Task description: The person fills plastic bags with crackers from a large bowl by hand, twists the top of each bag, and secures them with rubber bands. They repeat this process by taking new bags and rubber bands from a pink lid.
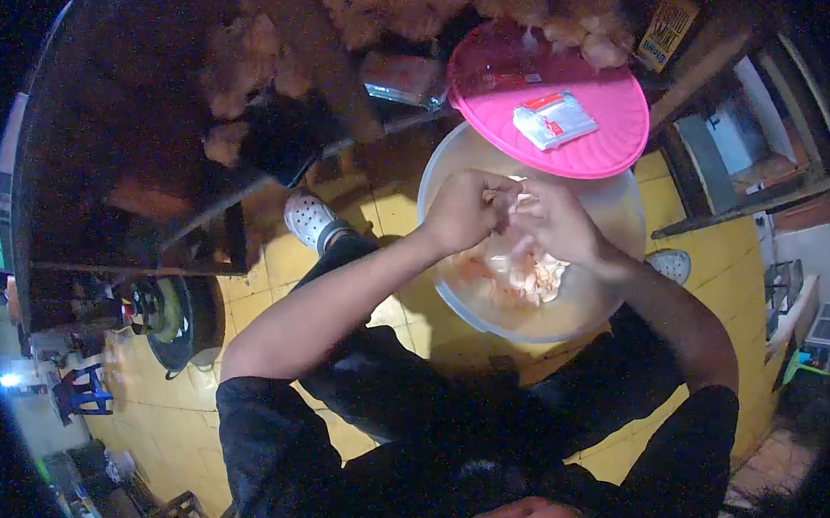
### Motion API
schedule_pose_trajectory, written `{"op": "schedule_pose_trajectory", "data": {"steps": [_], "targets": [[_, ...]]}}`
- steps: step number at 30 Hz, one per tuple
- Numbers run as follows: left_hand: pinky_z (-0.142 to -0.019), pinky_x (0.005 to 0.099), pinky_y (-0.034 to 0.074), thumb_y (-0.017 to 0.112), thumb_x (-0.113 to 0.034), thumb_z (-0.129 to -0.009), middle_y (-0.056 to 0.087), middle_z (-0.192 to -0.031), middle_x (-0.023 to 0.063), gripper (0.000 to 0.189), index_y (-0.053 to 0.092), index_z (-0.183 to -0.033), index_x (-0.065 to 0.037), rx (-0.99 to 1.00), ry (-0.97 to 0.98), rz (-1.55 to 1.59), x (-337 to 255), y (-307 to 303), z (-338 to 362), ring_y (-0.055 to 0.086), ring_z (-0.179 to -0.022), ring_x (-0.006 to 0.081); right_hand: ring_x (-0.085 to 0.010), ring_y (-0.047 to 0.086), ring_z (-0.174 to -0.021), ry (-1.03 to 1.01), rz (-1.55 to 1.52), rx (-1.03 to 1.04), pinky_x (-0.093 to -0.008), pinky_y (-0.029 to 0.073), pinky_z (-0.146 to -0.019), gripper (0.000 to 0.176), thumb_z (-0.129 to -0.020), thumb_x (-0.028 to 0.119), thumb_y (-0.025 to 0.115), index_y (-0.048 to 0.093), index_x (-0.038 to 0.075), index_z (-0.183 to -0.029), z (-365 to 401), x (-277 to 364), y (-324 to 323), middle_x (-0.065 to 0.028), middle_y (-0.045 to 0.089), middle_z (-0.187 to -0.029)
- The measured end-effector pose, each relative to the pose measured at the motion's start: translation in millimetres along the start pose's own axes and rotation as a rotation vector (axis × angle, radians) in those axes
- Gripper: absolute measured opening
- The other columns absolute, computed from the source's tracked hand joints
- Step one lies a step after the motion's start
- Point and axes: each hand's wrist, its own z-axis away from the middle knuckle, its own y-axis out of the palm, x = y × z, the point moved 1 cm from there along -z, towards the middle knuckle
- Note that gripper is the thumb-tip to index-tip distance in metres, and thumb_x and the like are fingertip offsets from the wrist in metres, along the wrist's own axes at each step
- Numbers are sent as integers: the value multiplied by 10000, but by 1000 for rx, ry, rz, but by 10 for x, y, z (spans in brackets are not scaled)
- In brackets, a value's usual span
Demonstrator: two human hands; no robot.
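Note:
My left hand [470, 209] and my right hand [562, 227] meet above a big translucent plastic tub [436, 190]. The fingers of both are bent and pressed close together. Something pale shows between them, but blur and glare hide what it is. Below the hands, a heap of thin pale chips [532, 284] lies in the bottom of the tub. A round pink lid [616, 106] rests over the tub's far edge. On it lies a clear plastic packet with red print [555, 120].
A dark wooden table or rack [152, 136] runs along the left, with brown bundles and another plastic packet [404, 81] on it. A yellow box [667, 31] stands at the back. My legs straddle the tub on yellow floor tiles [256, 303]. A dark basin [188, 328] sits at left.

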Motion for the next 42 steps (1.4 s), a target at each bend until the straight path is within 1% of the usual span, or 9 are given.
{"op": "schedule_pose_trajectory", "data": {"steps": [2,6,11,14,16,25,29,32,42], "targets": [[-580,294,538,603,-46,-878,699,-791,112,226,686,-1072,35,8,-29,-69,-1,-49,34,663,-665,138,-189,657,-593,6,304,-75,-291,521,-549,286,-868,98,628,557,-32,-1112,5,59,102,-120,663,-715],[-615,326,542,624,42,-755,696,-739,148,190,726,-909,1,-22,186,-200,64,-188,52,687,-671,210,-239,654,-634,-86,504,28,-382,496,-586,374,-861,347,671,625,-23,-836,-230,-310,102,-159,642,-701],[-642,360,542,592,112,-658,677,-821,198,209,700,-788,-11,-223,346,-470,-28,-461,74,685,-683,286,-240,619,-612,18,656,400,-395,494,-619,452,-874,456,613,654,9,-811,-457,-742,39,-138,626,-674],[-630,366,538,575,130,-647,663,-858,191,198,670,-761,-2,-295,482,-443,-12,-514,74,683,-699,263,-280,666,-774,51,1165,510,-392,528,-703,458,-843,382,663,618,-10,-1076,-526,-1327,-23,-171,681,-849],[-721,346,552,609,123,-629,669,-954,156,275,678,-856,-16,-174,331,-253,-3,-513,82,677,-901,286,-277,669,-761,238,1135,699,-390,530,-690,450,-839,370,660,617,-9,-1079,-452,-1531,35,-167,682,-839],[-647,345,548,597,75,-740,660,-904,160,201,673,-901,-17,-190,308,-736,-49,-508,43,686,-715,260,-262,679,-701,330,899,865,-386,538,-631,418,-822,315,649,615,-5,-1091,-344,-1695,456,-149,688,-790],[-615,339,545,577,41,-787,668,-914,135,202,673,-952,-22,-144,209,-532,-8,-465,-34,678,-671,210,-213,677,-635,261,889,667,-358,530,-559,312,-801,201,615,636,0,-1040,-144,-862,464,-110,669,-697],[-808,428,513,558,2,-750,658,-958,220,212,672,-929,-2,-181,168,-458,-44,-420,-18,650,-872,381,-178,686,-679,279,552,712,-330,544,-597,317,-789,153,609,616,1,-1066,-54,-593,269,-91,671,-735],[-660,312,535,447,-173,-979,618,-1113,107,342,542,-1252,9,18,-192,237,-186,-169,16,667,-787,202,-212,651,-948,-94,-357,-25,-322,589,-811,249,-880,71,597,567,-30,-1105,82,340,-275,-117,607,-1072]]}}
